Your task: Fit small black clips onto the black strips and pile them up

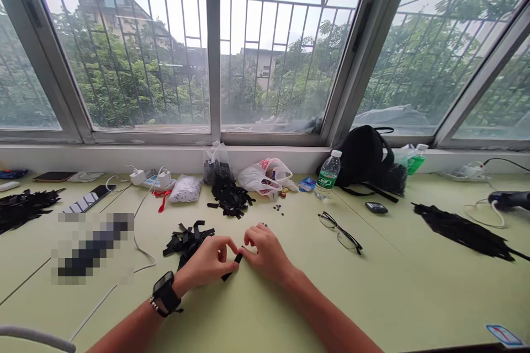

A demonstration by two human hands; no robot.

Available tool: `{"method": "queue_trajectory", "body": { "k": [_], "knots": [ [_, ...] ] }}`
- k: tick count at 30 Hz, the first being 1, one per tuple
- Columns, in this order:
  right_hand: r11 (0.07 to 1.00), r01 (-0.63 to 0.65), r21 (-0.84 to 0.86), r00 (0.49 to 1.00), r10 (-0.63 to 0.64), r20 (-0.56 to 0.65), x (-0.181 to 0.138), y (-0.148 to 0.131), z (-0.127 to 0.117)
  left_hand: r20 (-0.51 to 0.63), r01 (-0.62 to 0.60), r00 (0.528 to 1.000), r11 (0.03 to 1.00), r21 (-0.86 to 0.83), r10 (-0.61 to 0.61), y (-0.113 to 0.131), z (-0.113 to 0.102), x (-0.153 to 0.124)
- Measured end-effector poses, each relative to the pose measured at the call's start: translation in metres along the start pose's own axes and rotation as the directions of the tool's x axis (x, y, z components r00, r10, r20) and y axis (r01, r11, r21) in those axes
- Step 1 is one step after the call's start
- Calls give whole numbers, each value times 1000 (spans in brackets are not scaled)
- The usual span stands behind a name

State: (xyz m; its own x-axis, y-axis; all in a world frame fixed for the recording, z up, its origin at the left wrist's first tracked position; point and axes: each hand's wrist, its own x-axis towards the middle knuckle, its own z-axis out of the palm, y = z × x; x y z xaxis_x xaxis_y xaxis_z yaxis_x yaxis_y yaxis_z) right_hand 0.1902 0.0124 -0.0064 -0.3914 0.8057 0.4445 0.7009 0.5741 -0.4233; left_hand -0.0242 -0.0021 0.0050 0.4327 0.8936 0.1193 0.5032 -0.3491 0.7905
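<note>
A short black strip (227, 275), which looks like fabric or webbing, is between my two hands above the table. My left hand (209, 259), with a dark watch on its wrist, pinches the strip near its middle. At the strip's upper end, the bent thumb and fingers of my right hand (267, 251) close on it. A loose pile of similar black strips (188, 240) lies just behind my left hand, partly hidden by it. Small dark round pieces (278, 208) are scattered on the table beyond my right hand.
Farther back are another strip heap (229, 198), a white plastic bag (265, 176), a water bottle (328, 175) and a black backpack (364, 154). Eyeglasses (340, 233) rest at right, near a black bundle (464, 231). A white cable (143, 253) crosses the left side.
</note>
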Motion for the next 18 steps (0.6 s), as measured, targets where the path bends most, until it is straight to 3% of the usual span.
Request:
{"method": "queue_trajectory", "body": {
  "k": [4,8,13,18],
  "knots": [
    [999,-26,-33,996,23,-81,4,5,-6,-11,-170,985,974,152,174,11,-1,-5],
    [998,-55,9,989,56,-136,10,20,-17,16,-329,944,934,142,330,15,-1,-6],
    [995,-77,56,994,81,-80,12,37,-22,62,-382,924,909,164,377,9,-2,-5],
    [995,-55,85,998,56,-6,9,34,-19,32,-374,925,890,261,380,3,-3,-4]
  ]
}}
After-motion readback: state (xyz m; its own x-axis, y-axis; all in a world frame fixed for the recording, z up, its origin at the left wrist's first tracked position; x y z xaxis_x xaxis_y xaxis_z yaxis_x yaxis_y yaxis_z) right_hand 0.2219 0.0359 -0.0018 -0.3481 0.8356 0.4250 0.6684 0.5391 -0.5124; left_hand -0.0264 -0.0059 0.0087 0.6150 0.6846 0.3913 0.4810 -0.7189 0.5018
